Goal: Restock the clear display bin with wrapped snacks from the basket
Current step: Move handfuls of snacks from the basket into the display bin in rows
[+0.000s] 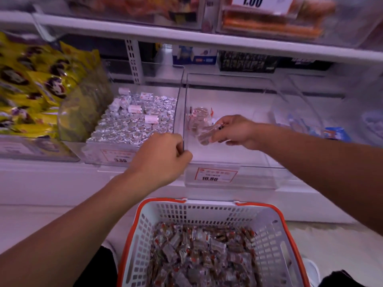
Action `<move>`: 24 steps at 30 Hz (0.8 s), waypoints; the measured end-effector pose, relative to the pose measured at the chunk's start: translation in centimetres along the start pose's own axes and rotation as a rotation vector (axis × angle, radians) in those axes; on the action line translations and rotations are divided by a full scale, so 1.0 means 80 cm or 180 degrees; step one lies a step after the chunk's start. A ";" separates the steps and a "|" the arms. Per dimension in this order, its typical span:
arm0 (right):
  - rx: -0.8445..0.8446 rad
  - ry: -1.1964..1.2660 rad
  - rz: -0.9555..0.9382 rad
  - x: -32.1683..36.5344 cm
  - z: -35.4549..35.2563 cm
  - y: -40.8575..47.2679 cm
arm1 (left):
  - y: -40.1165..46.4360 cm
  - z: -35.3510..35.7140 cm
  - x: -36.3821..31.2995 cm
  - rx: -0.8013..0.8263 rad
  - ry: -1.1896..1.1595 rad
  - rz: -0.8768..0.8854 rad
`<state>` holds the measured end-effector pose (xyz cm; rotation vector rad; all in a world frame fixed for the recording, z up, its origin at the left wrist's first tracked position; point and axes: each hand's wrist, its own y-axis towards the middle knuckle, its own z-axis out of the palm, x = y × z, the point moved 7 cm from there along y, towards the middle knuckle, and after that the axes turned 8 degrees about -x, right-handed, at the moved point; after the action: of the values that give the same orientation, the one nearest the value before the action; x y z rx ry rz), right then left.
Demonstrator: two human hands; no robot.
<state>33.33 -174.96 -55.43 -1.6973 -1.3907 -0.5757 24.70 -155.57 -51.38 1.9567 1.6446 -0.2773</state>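
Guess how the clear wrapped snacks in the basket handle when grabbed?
Likely light: the right hand holds several wrapped snacks in its fingers. Probably slippery and crinkly, given the glossy clear film. Loosely heaped in the basket, so they should shift, not roll.

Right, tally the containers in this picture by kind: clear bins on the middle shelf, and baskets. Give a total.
Clear bins on the middle shelf: 4: the yellow-packet bin, the foil-sweet bin, the nearly empty bin and the far right bin.
Baskets: 1, the white basket.
Total: 5
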 end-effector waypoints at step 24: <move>-0.0617 -0.0661 0.0009 0.014 0.021 0.048 | -0.005 0.008 0.007 0.0154 -0.0554 0.0159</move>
<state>36.97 -173.03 -56.69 -1.9591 -1.5176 -0.5602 24.57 -155.38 -52.28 1.9469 1.4885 -0.4584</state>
